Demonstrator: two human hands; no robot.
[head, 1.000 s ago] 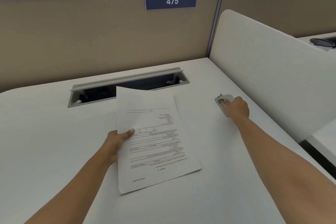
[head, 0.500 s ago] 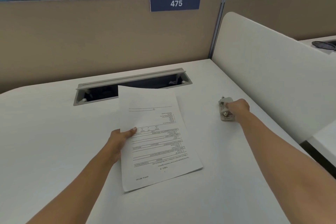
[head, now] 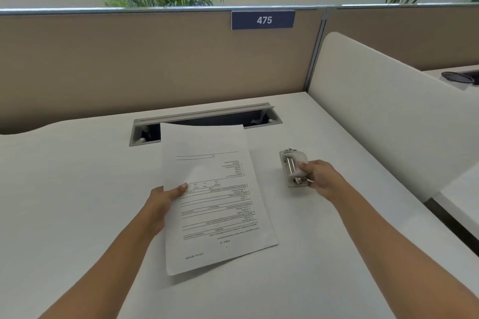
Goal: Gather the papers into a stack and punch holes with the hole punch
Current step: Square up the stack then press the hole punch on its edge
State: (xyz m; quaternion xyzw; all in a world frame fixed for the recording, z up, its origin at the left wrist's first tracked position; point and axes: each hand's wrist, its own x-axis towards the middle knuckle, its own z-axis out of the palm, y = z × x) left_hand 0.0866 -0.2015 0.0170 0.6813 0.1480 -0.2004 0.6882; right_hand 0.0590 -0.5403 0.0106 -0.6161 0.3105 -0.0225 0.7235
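Observation:
A stack of white printed papers (head: 215,197) is held a little above the white desk (head: 64,202), its text upside down to me. My left hand (head: 163,199) grips its left edge, thumb on top. To the right a small white and metal hole punch (head: 294,167) sits on the desk, turned lengthwise away from me. My right hand (head: 320,179) holds the punch at its near right side, fingers wrapped around it.
An open grey cable tray slot (head: 207,118) runs across the desk just behind the papers. A tan partition (head: 155,65) with a "475" sign closes the back, and a white side divider (head: 388,116) stands close to the right of the punch.
My right hand has pulled the hole punch nearer to me and to the papers, turning it. The papers stay in my left hand, about where they were.

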